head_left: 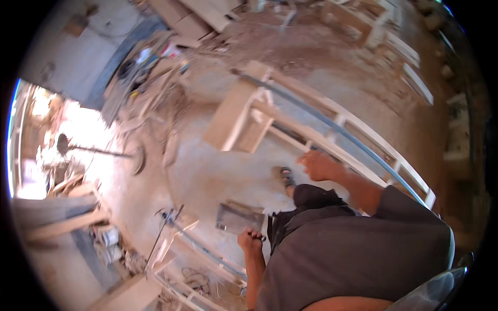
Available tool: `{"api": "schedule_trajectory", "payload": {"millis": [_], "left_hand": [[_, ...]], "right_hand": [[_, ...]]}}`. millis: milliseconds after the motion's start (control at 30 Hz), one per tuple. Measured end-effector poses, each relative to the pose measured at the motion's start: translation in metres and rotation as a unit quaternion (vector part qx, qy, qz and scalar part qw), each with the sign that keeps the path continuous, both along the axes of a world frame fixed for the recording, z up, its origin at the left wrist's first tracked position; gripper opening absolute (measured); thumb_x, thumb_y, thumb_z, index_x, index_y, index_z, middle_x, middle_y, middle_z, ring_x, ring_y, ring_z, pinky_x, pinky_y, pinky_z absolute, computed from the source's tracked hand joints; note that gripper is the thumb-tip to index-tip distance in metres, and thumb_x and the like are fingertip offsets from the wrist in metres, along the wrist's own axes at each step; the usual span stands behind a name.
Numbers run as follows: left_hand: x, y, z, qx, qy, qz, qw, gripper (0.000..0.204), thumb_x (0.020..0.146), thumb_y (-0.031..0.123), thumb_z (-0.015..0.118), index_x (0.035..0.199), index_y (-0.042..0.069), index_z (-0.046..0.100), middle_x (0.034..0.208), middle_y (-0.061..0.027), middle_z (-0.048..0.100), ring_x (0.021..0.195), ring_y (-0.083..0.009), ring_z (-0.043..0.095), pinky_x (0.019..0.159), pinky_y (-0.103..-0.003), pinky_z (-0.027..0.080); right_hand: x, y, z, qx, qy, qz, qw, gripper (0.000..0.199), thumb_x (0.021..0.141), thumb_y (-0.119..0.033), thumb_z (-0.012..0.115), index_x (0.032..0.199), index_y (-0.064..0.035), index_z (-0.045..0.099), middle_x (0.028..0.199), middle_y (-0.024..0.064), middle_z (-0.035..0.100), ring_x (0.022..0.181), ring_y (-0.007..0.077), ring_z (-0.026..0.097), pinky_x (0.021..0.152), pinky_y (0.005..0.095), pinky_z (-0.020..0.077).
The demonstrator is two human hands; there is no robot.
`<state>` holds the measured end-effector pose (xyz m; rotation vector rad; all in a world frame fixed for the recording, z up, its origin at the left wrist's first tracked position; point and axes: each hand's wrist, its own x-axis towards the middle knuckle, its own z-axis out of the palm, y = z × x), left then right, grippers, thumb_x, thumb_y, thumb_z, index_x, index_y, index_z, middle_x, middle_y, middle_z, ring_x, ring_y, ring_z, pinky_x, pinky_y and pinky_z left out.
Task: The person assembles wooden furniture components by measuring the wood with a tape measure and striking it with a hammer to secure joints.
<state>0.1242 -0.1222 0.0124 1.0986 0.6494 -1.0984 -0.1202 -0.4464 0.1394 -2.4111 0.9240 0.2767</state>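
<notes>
With the clock read from the middle of the head view, the left hand (pixel 250 238) was at six o'clock, its fingers closed around a small dark object (pixel 258 237). Part of that object stuck out from the fist toward three o'clock; the rest was hidden, so its kind could not be told. The right hand (pixel 317 165) was at three o'clock, blurred, its fingers partly bent. It was just beside the near rail of a long wooden frame (pixel 341 119); whether it touched the rail or grasped anything could not be told.

The frame ran from twelve to four o'clock, with crosspieces between its rails and a blue-grey bar (pixel 363 148) lying along it. At its twelve o'clock end was a box-shaped piece of wood (pixel 228 113). A sandalled foot (pixel 287 177) was on the floor at four o'clock, near the right hand.

Just beyond the left hand, also toward six o'clock, was a grey box (pixel 236 218). A second wooden frame (pixel 165 242) stood at seven o'clock, a long metal clamp (pixel 204 248) lying across it. A standing fan (pixel 138 158) was at nine o'clock, and scrap wood (pixel 155 78) was heaped at ten.
</notes>
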Motion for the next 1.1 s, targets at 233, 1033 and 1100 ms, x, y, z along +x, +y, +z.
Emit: {"api": "schedule_trajectory", "payload": {"millis": [233,1033,1100], "left_hand": [[0.134,-0.156,0.059,0.068,-0.171,-0.089,0.979,0.009,0.09,0.007,0.05,0.083,0.012,0.048,0.065,-0.0012,0.048,0.044,-0.0126,0.04,0.04,-0.029,0.03],[0.817,-0.608,-0.132,0.21,-0.389,-0.362,0.821,0.022,0.087,0.017,0.065,0.088,-0.005,0.064,0.07,-0.0134,0.063,0.052,-0.0277,0.058,0.048,-0.039,0.046],[0.825,-0.638,-0.083,0.338,-0.595,-0.378,0.624,0.028,0.083,0.015,0.066,0.105,-0.003,0.067,0.093,-0.0203,0.07,0.077,-0.0363,0.067,0.066,-0.043,0.053]], "right_hand": [[0.128,-0.054,-0.01,0.035,-0.087,-0.071,0.993,0.044,0.082,-0.011,0.069,0.125,-0.0029,0.062,0.127,0.021,0.061,0.122,0.0392,0.053,0.107,0.0454,0.0409],[0.444,-0.151,-0.149,-0.176,0.053,-0.512,0.839,0.093,0.069,-0.009,0.076,0.148,-0.0037,0.028,0.153,0.0258,0.028,0.143,0.0447,0.024,0.118,0.0553,0.0194],[0.44,-0.148,-0.153,-0.195,0.061,-0.511,0.835,0.094,0.07,-0.011,0.076,0.149,-0.003,0.027,0.154,0.0268,0.027,0.144,0.0449,0.024,0.118,0.0555,0.02]]}}
